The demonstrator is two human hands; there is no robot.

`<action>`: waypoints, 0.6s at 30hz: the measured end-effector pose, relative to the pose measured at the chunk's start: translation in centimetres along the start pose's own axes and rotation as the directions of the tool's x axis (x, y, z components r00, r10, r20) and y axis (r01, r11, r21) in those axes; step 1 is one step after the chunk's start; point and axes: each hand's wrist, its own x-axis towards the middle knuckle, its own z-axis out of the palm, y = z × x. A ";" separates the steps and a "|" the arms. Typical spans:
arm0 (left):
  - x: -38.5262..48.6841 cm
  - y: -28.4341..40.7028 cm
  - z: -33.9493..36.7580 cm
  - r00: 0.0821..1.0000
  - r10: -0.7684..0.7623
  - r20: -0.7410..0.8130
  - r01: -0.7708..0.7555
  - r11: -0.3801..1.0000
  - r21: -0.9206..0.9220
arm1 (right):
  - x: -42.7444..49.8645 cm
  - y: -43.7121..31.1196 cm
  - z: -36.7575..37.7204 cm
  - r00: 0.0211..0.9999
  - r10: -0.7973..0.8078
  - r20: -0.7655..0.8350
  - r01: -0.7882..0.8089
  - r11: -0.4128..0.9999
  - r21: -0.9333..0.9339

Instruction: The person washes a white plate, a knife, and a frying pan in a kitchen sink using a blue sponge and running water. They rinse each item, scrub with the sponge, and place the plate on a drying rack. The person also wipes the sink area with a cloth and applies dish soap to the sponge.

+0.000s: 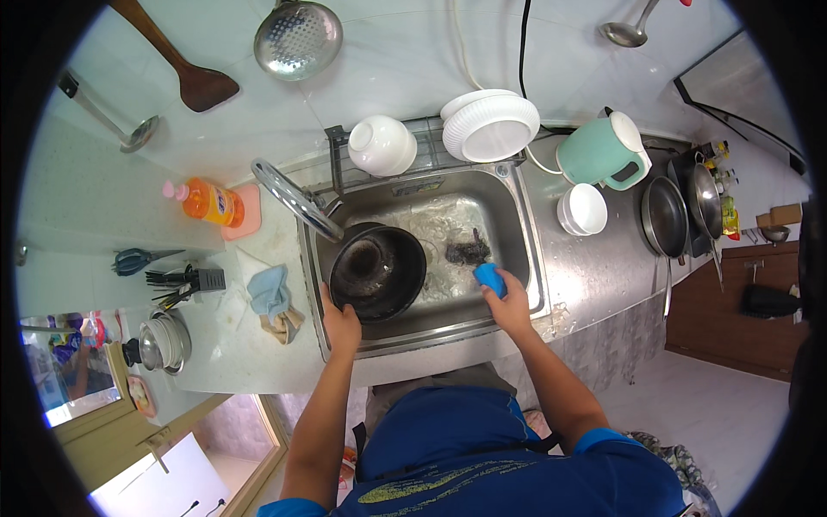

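Note:
My left hand (342,326) grips the near-left rim of a dark round pot (404,274), which is tilted in the left part of the stainless steel sink (446,328). Dark, burnt-looking stains mark the inside of the pot. My right hand (510,302) holds a blue sponge (490,280) over the right part of the basin. Just beyond the sponge, a dark clump (468,251) lies on the wet sink floor; what it is made of I cannot tell. The chrome faucet (297,199) reaches over the pot's far-left rim.
Behind the sink a wire rack (429,145) bears white bowls (381,145) and plates (491,129). Right of it stand a mint-green electric kettle (601,152), white bowls (583,209) and a frying pan (665,216). Cloths (268,291) and an orange soap bottle (212,201) are at left.

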 end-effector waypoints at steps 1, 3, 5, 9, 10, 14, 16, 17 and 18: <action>0.4 -0.4 0.2 0.997 -0.058 0.042 0.062 0.993 -0.097 | 0.0 0.3 0.3 0.999 -0.045 -0.023 0.044 0.999 -0.008; -0.2 0.3 1.0 0.970 -0.203 0.133 0.238 0.903 -0.358 | 0.1 0.7 0.8 0.989 -0.133 -0.069 0.132 0.991 -0.029; -0.3 0.4 1.5 0.931 -0.293 0.216 0.363 0.792 -0.492 | 0.1 0.5 0.8 0.995 -0.087 -0.050 0.086 0.996 -0.022; 0.1 -0.9 1.5 0.887 -0.348 0.303 0.461 0.688 -0.560 | 0.4 -0.8 0.8 0.998 -0.061 -0.026 0.061 0.998 0.013; 0.1 -0.7 1.6 0.880 -0.344 0.327 0.474 0.669 -0.572 | 0.5 -1.1 0.9 0.999 -0.046 -0.019 0.047 0.998 0.039; 0.4 -0.1 1.6 0.873 -0.368 0.320 0.488 0.680 -0.547 | 1.0 -5.8 2.5 0.994 -0.087 0.061 0.074 0.978 0.194; 1.0 -0.2 2.0 0.872 -0.384 0.302 0.489 0.668 -0.562 | 2.1 -8.6 4.8 0.950 -0.291 0.112 0.264 0.942 0.207; 1.1 -0.1 2.1 0.875 -0.370 0.312 0.484 0.659 -0.576 | 3.0 -9.9 6.2 0.883 -0.447 0.140 0.423 0.890 0.170; 1.3 0.3 2.3 0.878 -0.355 0.321 0.479 0.651 -0.589 | 4.2 -11.7 7.7 0.820 -0.552 0.148 0.535 0.833 0.143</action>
